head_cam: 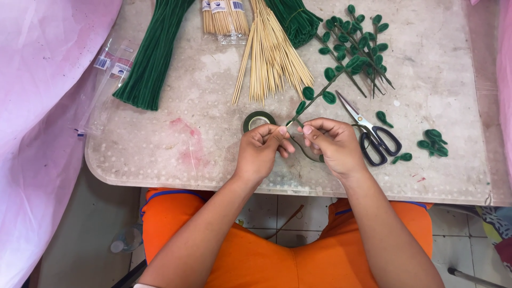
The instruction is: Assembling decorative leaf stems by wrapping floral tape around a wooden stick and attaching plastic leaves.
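Worn surface (176, 154); my left hand (261, 152) and right hand (333, 145), fingers clamped on one leafy stem (314, 96) just beside the tape roll (259, 120). Finished stems (357, 48) piled beyond it; skewers (272, 58) left bare.

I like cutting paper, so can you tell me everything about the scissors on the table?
The scissors lie flat on the pale, speckled table, just beside the person's right hand. They have two shiny silver metal blades, opened slightly, pointing up and to the left toward the pile of green leafy stems. The two looped handles are black, probably plastic, and point down to the right. No fingers are through the loops; whether the hand brushes the handles cannot be told. Small loose green leaf pieces lie nearby.
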